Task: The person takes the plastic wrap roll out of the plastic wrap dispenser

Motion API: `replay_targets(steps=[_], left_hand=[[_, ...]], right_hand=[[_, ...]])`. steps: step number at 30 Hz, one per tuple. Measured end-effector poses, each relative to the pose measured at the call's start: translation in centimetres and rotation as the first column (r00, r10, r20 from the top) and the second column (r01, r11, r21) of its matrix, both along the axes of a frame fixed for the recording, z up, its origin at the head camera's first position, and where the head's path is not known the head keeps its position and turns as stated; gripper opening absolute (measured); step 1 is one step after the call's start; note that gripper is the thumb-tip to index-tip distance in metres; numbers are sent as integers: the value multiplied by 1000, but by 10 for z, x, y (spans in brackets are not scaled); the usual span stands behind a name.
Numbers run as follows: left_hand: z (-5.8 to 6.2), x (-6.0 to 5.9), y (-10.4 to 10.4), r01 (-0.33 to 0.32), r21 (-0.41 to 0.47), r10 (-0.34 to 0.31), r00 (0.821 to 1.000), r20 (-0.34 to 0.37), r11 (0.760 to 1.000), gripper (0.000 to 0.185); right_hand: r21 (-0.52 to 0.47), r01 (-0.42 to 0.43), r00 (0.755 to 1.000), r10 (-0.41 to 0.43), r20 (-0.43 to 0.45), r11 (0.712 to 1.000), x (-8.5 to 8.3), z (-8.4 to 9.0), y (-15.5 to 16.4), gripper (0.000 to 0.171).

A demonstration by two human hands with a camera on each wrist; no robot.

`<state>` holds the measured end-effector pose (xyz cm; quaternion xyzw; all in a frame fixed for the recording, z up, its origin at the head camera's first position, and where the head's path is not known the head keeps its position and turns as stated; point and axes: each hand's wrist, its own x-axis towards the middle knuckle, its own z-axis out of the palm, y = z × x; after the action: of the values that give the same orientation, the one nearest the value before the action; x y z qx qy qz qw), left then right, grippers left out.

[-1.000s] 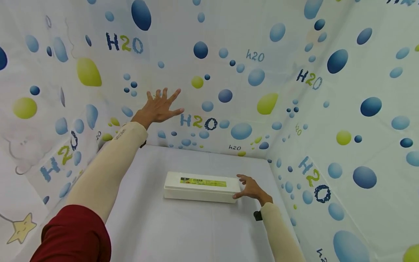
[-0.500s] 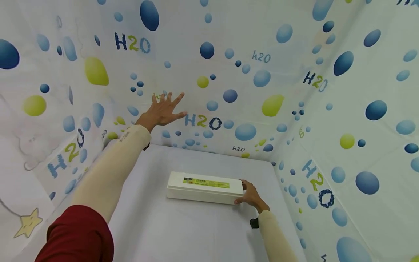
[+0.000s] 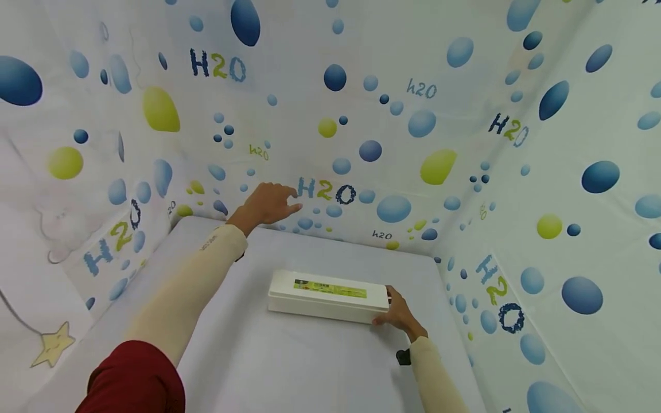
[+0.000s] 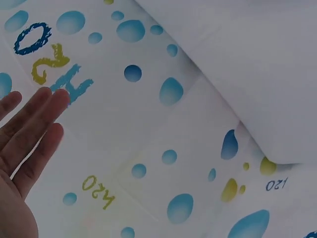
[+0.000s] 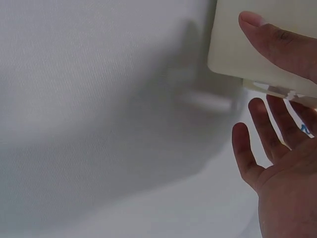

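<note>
A long white box with a green and yellow label lies on the white-covered table. My right hand holds its right end. The thumb lies against the box, and the fingers reach round the end. My left hand is stretched out to the back wall just above the table's far edge. Its fingers are straight and close to the printed sheet, and it holds nothing. Both arms wear cream sleeves.
Printed sheets with blue and green bubbles and H2O lettering wall the table in at the back, left and right. The right wall stands close to my right hand. A yellow star print marks the lower left sheet.
My left hand has come down the back wall from high up to just above the table's edge. My right hand has closed in on the box's right end.
</note>
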<state>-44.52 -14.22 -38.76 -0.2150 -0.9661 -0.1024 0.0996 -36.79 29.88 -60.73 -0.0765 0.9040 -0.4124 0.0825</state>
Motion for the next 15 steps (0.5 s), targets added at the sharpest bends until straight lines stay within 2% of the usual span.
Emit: replay_targets(steps=[5, 10, 15], left_hand=[[-30, 9, 12, 59, 3, -59, 998, 1, 998, 47], [-58, 22, 25, 113, 33, -115, 990, 87, 993, 52], [-91, 35, 39, 161, 57, -169, 967, 192, 985, 64]], right_hand=[[0, 3, 1000, -3, -14, 1000, 0, -4, 1, 107], [-23, 18, 1000, -19, -25, 1000, 0, -4, -1, 106], [-15, 2, 998, -3, -56, 1000, 3, -5, -4, 103]])
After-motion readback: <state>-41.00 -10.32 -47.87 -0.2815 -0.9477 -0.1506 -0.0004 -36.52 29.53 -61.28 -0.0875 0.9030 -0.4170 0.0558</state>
